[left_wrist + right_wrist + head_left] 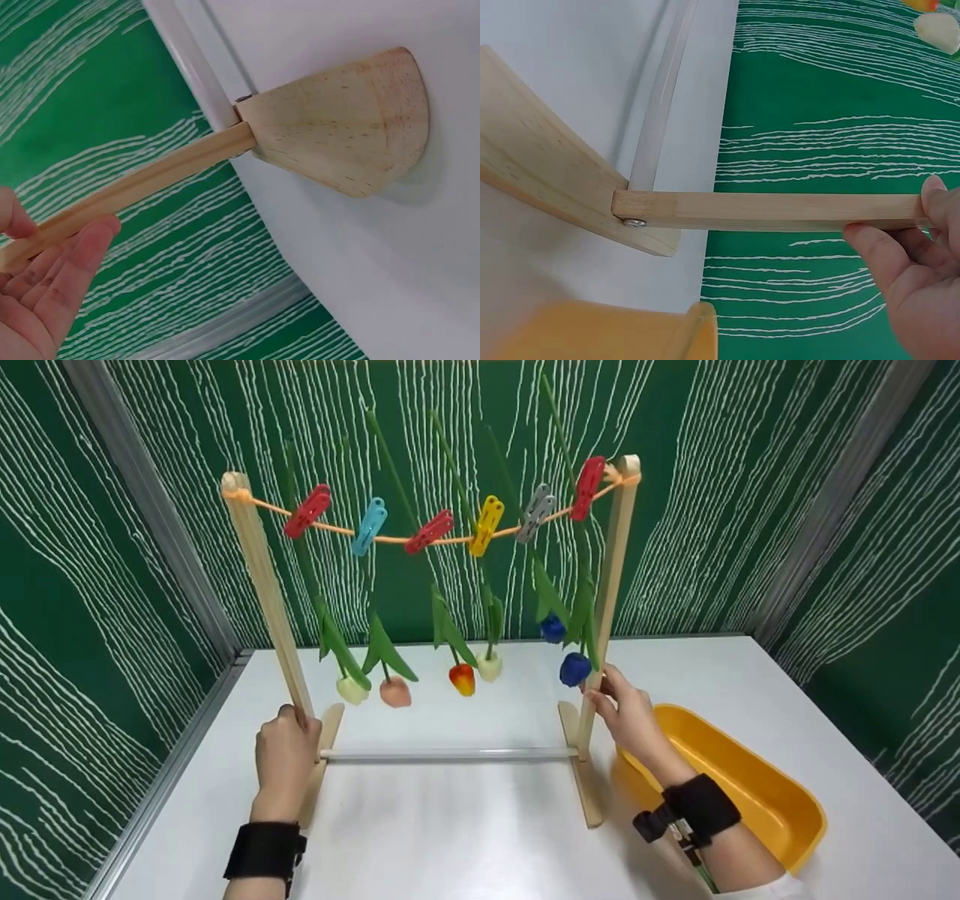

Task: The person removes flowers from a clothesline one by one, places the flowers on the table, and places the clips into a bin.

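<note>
My left hand [286, 754] grips the left post [266, 585] of a wooden rack low down, and my right hand [624, 712] pinches the right post [616, 562] at a similar height. An orange cord [390, 539] sags between the post tops. Several clothespins, among them a yellow one [486, 526] and a light blue one [369, 526], clip artificial tulips to it, heads down. The tulips include a red-orange one [462, 679], a peach one [395, 691] and a blue one [575, 669] beside my right hand. In the left wrist view, thumb and fingers hold the slim post [150, 172].
A clear rod [450, 754] joins the posts low down, above wooden feet [587, 791] on the white table [450, 840]. A yellow-orange tub [750, 780] stands right of the rack, under my right forearm. Green walls [690, 547] with white streaks enclose the table.
</note>
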Demonstrator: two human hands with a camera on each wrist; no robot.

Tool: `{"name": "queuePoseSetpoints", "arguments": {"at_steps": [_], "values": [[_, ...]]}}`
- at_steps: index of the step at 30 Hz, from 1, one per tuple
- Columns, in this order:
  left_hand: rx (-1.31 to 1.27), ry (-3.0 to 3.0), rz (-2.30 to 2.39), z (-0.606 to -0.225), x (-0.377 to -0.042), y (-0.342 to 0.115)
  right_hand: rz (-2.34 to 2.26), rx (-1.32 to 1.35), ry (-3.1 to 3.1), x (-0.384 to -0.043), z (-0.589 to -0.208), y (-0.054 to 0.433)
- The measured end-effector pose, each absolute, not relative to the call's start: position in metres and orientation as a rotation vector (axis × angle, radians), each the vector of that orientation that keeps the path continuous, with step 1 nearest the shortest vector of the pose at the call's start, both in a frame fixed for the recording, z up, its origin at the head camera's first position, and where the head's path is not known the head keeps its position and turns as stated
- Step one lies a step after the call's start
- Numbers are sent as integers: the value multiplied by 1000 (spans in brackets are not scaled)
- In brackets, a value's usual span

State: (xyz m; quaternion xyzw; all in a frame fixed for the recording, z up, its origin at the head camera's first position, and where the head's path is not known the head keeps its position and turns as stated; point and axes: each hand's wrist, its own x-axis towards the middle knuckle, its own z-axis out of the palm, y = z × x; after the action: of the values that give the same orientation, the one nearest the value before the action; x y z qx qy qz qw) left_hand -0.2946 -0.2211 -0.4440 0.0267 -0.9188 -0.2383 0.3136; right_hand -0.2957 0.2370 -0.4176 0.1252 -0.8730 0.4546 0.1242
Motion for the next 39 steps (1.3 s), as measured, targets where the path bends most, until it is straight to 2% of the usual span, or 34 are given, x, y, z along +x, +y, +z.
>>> {"name": "queuePoseSetpoints", "arguments": {"at_steps": [20,39], "values": [[-34,-2411,-573,-444,-265,-213,1302,351,-2564,-262,-420,248],[-42,-2399,-547,-446,-257,-215,1272,326,-2554,-261,-422,247]]}}
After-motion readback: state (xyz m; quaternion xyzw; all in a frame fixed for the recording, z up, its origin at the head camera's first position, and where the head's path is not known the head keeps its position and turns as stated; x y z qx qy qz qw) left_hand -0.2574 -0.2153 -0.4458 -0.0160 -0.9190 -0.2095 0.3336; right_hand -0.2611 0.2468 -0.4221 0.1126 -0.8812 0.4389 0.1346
